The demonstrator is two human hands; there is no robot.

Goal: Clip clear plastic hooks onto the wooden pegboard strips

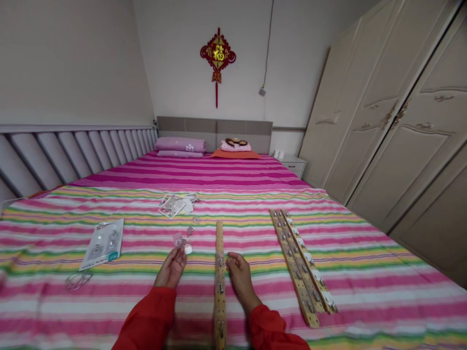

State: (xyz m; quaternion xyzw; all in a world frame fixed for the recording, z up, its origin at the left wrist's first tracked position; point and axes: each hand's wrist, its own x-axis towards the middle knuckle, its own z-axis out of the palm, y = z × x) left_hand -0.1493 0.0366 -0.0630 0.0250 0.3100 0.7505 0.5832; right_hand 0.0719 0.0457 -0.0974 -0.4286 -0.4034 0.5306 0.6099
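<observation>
my left hand [172, 268] was raised over the striped bedsheet [365, 287], its fingers curled close together beneath a small clear piece with a white disc [187, 249]. i could not tell whether they were pinching it or only sat just below it. my right hand [239, 277] lay beside the upright wooden strip [219, 291], its fingers [229, 261] bunched together at a metal fitting [220, 261], though i could not tell whether they were clamped on it. the strip ran straight ahead between my hands, with a row of fittings along it. to my right lay a pair of wooden strips [295, 262], one edged with white discs [316, 275]. to my left were a blister card [102, 244] and a wire loop [78, 281], with torn packaging [172, 205] further ahead. the work in hand looked like matching the small disc pieces to the fittings on the bare strip. the next move seemed to call for a steady hold on the strip and careful alignment of the clear piece with one fitting.
</observation>
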